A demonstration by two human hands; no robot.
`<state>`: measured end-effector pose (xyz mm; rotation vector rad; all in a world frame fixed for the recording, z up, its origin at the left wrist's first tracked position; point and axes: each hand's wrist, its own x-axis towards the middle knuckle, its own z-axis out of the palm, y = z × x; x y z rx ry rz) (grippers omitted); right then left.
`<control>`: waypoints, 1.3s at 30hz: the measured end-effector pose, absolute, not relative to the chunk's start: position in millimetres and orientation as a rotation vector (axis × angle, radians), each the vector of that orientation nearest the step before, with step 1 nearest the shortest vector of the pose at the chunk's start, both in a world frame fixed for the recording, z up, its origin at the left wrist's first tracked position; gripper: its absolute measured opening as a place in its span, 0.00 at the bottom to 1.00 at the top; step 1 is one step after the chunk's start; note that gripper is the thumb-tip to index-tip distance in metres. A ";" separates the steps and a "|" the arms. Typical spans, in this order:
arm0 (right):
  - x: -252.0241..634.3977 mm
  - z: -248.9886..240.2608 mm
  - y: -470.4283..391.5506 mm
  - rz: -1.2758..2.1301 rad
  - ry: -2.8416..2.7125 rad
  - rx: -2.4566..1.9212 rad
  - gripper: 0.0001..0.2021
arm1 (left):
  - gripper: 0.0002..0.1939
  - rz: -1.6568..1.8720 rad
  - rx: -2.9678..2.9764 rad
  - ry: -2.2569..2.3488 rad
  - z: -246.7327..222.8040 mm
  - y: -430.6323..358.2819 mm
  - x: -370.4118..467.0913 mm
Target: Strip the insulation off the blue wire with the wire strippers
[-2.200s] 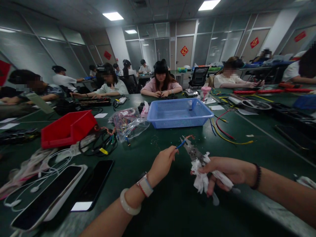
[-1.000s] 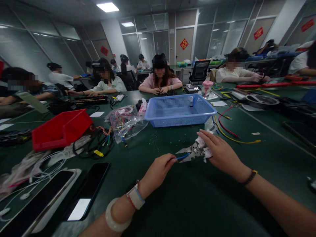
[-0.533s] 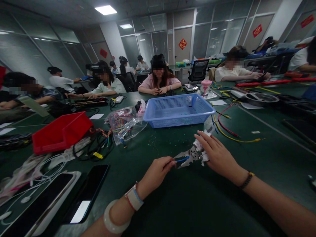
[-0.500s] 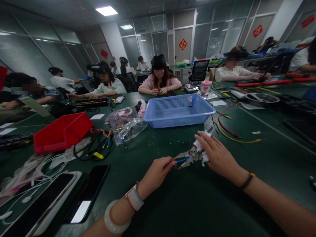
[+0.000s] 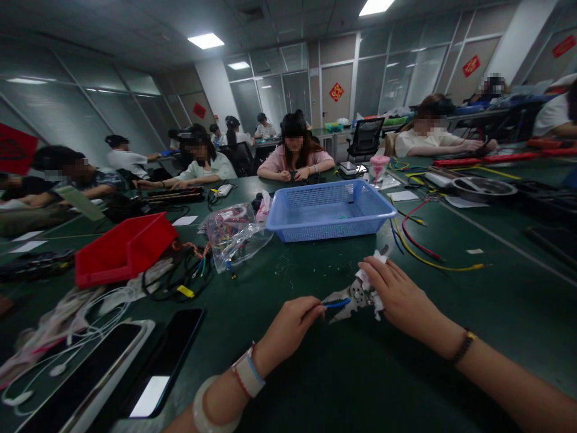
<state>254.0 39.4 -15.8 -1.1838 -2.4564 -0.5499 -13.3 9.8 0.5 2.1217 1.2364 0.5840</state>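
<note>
1. A red, angular plastic bin [image 5: 126,248] stands well left of the hands, perhaps leaving working room
2. The left hand [image 5: 294,320] pinches a short blue insulated wire [image 5: 338,304], seemingly to steady it
3. That wire lies between the parted jaws of silver metal pliers [image 5: 358,294], nearer than a blue perforated plastic basket [image 5: 331,233]
4. The right hand [image 5: 401,296] grips the pliers palm-down over crumpled white wrapping [image 5: 378,308] (likely there as padding); how its thumb closes underneath, I cannot tell

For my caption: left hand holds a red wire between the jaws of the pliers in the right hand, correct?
Colour's wrong: the head view shows the left hand holding a blue wire between the jaws of the pliers in the right hand.
</note>
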 end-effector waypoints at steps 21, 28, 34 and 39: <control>252.5 -1.9 31.3 -0.685 -2.419 -1.267 0.22 | 0.12 0.594 2.147 1.201 -0.9 8.6 -11.8; 253.9 -5.1 40.0 -0.580 -2.422 -1.106 0.20 | 0.12 0.600 2.175 1.194 0.7 7.8 -11.9; 261.9 -3.3 45.5 -0.534 -2.489 -1.026 0.19 | 0.12 0.591 2.188 1.177 -0.7 7.1 -11.8; 263.2 3.5 41.9 -0.567 -2.497 -1.030 0.16 | 0.11 0.566 2.192 1.161 -0.7 6.6 -11.3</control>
